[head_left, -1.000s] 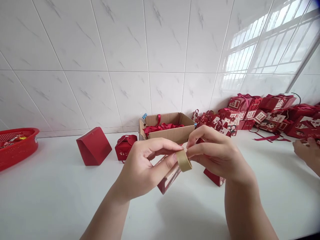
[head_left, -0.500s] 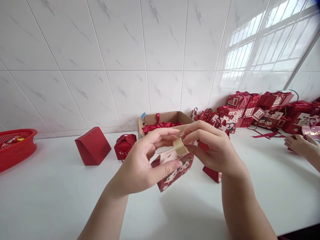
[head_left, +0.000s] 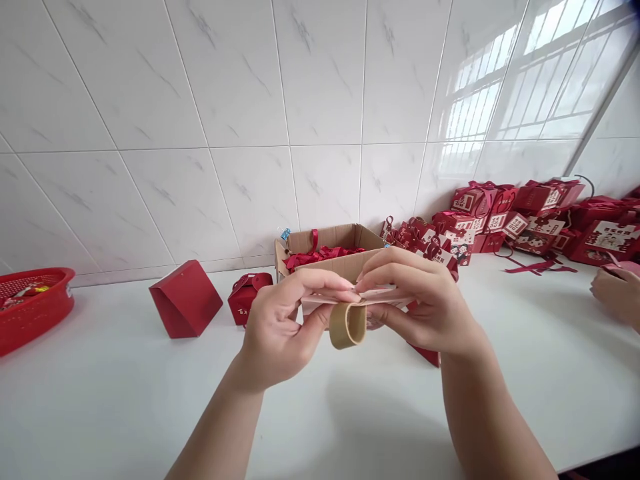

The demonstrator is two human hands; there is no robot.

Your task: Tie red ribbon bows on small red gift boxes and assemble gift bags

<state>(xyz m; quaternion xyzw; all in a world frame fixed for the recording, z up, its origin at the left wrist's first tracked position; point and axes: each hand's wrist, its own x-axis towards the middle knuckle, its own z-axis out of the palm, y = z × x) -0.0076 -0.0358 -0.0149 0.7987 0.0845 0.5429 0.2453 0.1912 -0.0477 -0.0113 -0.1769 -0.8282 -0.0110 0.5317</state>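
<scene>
Between my hands, above the table, is a gift box (head_left: 385, 297) seen edge-on, its pale upper flaps facing me. A tan paper loop (head_left: 341, 327) hangs from the middle of its near edge. My left hand (head_left: 290, 327) pinches the left part of the box between thumb and fingers. On the right side my right hand (head_left: 420, 300) grips it the same way, thumb below and fingers on top. The printed sides of the box are mostly hidden by the hands.
Behind my hands stands a cardboard box (head_left: 345, 235) of red ribbons. Left are a plain red box (head_left: 186, 300), a small red box (head_left: 245, 297) and a red basket (head_left: 45, 320). Piled gift boxes (head_left: 537, 200) and another person's hand (head_left: 617, 293) are at right.
The gift box has tipped so its flaps face me and its printed front no longer shows. The tan loop has moved lower. The other person's hand has shifted right.
</scene>
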